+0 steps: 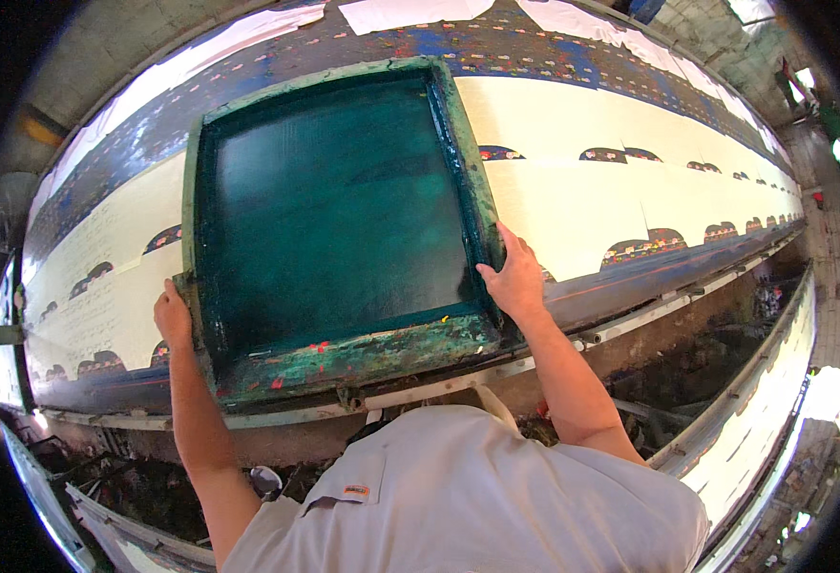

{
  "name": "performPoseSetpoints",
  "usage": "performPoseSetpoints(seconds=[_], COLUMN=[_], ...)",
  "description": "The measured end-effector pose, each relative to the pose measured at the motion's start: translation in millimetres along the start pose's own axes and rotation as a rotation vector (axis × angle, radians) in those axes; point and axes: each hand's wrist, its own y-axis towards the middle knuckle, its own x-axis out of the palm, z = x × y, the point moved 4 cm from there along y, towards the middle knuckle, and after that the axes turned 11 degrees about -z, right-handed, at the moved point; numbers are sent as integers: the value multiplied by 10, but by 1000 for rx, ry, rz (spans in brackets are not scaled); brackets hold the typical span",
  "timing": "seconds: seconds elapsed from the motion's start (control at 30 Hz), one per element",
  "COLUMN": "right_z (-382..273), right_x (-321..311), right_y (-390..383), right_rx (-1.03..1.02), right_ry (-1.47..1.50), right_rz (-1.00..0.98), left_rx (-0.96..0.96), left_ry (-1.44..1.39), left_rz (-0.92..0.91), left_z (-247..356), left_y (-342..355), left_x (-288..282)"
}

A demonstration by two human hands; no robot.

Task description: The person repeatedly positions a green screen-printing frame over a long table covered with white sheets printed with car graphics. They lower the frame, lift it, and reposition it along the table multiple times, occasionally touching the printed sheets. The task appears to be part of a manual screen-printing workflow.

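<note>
A large screen-printing frame [344, 210] with dark green mesh and a paint-stained green border lies over the long table in front of me. My left hand [173, 315] grips its left side near the lower corner. On the opposite side, my right hand [517, 277] holds the right border, thumb on the inner edge and fingers along the outside. The near border carries red and yellow paint specks. Cream cut fabric pieces [554, 196] are laid out on both sides of the frame; whatever lies beneath it is hidden.
The dark, paint-speckled table [525, 62] runs far left and right. Along its near edge passes a pale metal rail [649, 312]. White cloths [410, 13] lie at the far edge. Behind me to the right stands another long table [754, 382] beside a walkway.
</note>
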Motion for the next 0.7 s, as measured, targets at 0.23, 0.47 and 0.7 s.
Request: performPoseSetpoints(seconds=[0.23,0.47,0.7], right_z=[68,-151,-134], right_x=[-8,-286,-985], right_y=[108,88,203], right_rx=[61,-34,-140], right_ry=[23,86,26], right_rz=[-12,43,65], left_rx=[7,-5,-130], left_ry=[-151,-407,-736], left_rz=[-44,-121,-323], left_z=[10,-152,253], left_y=[52,165,22], left_x=[55,54,-145])
